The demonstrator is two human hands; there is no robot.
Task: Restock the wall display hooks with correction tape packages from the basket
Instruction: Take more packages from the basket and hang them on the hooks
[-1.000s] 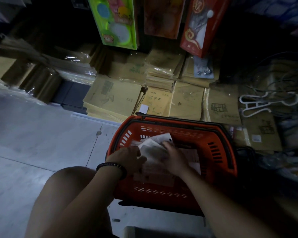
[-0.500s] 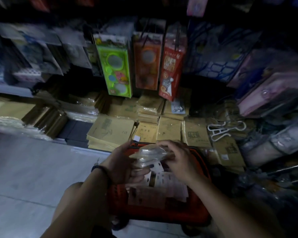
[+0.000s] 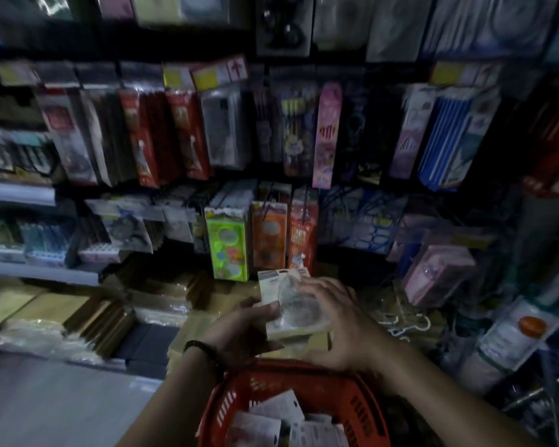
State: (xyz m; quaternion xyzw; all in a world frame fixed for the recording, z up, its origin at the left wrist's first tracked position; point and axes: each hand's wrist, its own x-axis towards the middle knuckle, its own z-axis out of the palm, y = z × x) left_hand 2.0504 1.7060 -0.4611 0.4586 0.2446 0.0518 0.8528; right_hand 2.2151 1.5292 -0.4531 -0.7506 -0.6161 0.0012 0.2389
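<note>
A small stack of correction tape packages [image 3: 289,304], pale cards with clear blisters, is held above the red basket [image 3: 352,401]. My left hand [image 3: 242,330] grips the stack from the left and underneath, thumb on its face. My right hand [image 3: 339,321] holds its right side, fingers spread over the blister. More white packages [image 3: 278,417] lie loose in the basket below. The wall display [image 3: 304,140] of hanging goods fills the upper view; single hooks are too dark and blurred to make out.
A green package [image 3: 228,246], an orange one [image 3: 268,237] and a red one [image 3: 304,233] hang just beyond the stack. Stacks of brown notebooks [image 3: 58,311] lie on the low shelf at left. White hangers [image 3: 407,321] sit at right. Grey floor [image 3: 46,401] lies lower left.
Both hands lifted the stack of packages out of the basket and raised it toward the display. My view tilted up from the basket to the wall.
</note>
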